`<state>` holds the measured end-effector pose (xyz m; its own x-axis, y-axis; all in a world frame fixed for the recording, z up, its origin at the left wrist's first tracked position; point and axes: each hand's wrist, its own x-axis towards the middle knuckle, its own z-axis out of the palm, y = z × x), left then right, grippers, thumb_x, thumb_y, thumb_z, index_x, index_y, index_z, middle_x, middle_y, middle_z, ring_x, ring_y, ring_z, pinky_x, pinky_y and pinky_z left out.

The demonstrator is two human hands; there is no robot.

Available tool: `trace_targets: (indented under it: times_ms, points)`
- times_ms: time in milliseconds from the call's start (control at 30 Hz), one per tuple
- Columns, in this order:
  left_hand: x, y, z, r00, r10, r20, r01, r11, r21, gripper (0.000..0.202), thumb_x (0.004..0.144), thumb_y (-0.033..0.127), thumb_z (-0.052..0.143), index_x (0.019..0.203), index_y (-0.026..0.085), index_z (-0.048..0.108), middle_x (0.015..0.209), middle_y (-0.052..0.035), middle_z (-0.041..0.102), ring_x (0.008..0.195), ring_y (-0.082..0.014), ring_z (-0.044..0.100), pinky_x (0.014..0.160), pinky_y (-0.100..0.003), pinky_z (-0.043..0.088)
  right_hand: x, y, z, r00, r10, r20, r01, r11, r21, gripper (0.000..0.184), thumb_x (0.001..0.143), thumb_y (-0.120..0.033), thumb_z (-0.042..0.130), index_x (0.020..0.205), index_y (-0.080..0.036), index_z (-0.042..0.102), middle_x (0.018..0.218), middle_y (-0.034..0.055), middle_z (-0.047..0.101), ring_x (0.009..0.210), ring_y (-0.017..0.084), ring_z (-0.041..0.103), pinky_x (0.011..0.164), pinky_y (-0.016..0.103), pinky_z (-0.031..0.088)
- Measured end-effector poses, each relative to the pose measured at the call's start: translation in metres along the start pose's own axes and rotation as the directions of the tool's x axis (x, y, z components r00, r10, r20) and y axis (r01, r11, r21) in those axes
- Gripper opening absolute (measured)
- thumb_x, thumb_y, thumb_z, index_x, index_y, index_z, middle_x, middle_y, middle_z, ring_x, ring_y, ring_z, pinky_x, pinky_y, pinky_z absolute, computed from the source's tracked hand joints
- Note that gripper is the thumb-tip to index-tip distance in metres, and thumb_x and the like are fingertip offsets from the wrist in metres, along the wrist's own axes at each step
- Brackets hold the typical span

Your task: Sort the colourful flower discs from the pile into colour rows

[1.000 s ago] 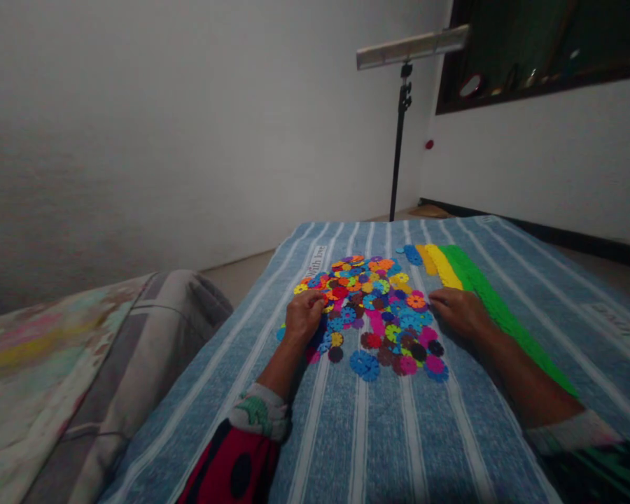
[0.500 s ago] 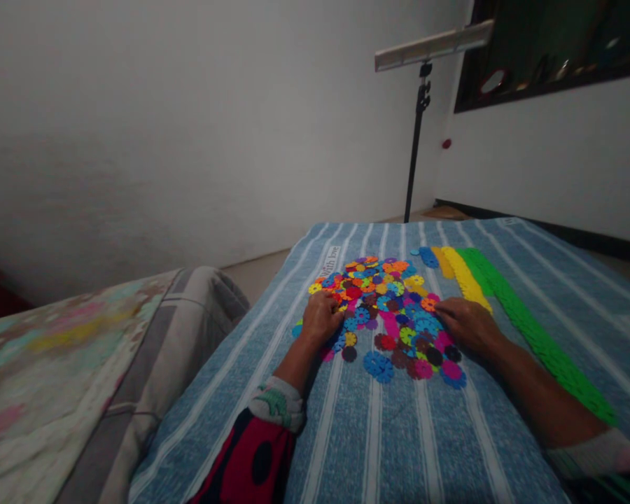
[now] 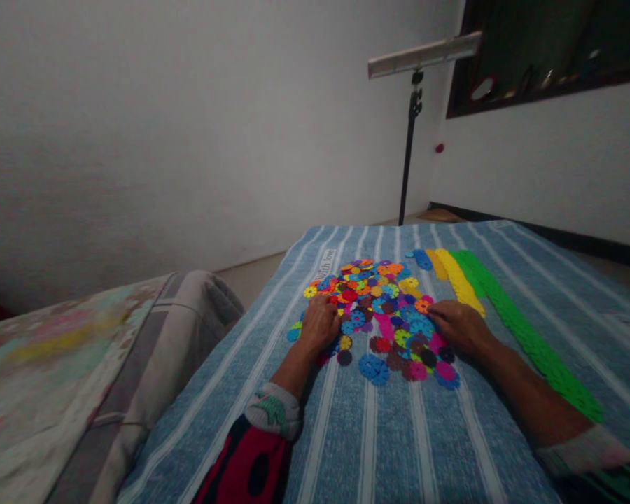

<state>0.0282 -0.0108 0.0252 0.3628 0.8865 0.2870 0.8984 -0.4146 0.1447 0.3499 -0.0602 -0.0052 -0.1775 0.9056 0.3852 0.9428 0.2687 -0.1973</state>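
A blue, white-striped woven cloth point(image 3: 341, 448) lies under a loose pile of multicoloured, notched plastic discs point(image 3: 381, 308), the landmark here. Right of the pile, a long, bumpy green row point(image 3: 530, 336) points its long axis from the far side toward the person, slanting right; a shorter yellow row point(image 3: 459, 276) runs alongside. At the pile's right edge, the right hand point(image 3: 462, 325) has its fingertips bunched; at its left edge, the left hand point(image 3: 320, 323) curls inward. Whether either grips a disc, I cannot tell.
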Motion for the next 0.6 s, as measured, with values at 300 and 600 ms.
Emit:
trace_targets:
  times_ms: [300,600]
  points:
    - [0.003,0.0,0.006,0.963,0.045,-0.266,-0.074,0.992,-0.099,0.022,0.089,0.017,0.046,0.08,0.018,0.066,0.111,-0.015,0.067,0.116,-0.0284,0.056,0.107,-0.048,0.041,0.001,-0.004,-0.001,0.998,-0.011,-0.067,0.013,0.999,0.031,0.027,0.092,-0.022,0.05,0.092,-0.022,0.077,0.091,0.0071,0.075,0.085,0.021,0.068,0.075,0.029,0.048]
    - [-0.007,0.045,0.0,0.94,0.19,-0.283,-0.296,0.867,-0.401,0.023,0.092,0.021,0.045,0.082,0.02,0.066,0.112,-0.0108,0.069,0.113,-0.0241,0.059,0.103,-0.045,0.046,0.007,-0.056,-0.009,0.981,-0.166,-0.098,0.186,0.953,0.24,0.02,0.091,-0.019,0.055,0.093,-0.021,0.074,0.089,0.0063,0.074,0.084,0.019,0.066,0.078,0.03,0.049]
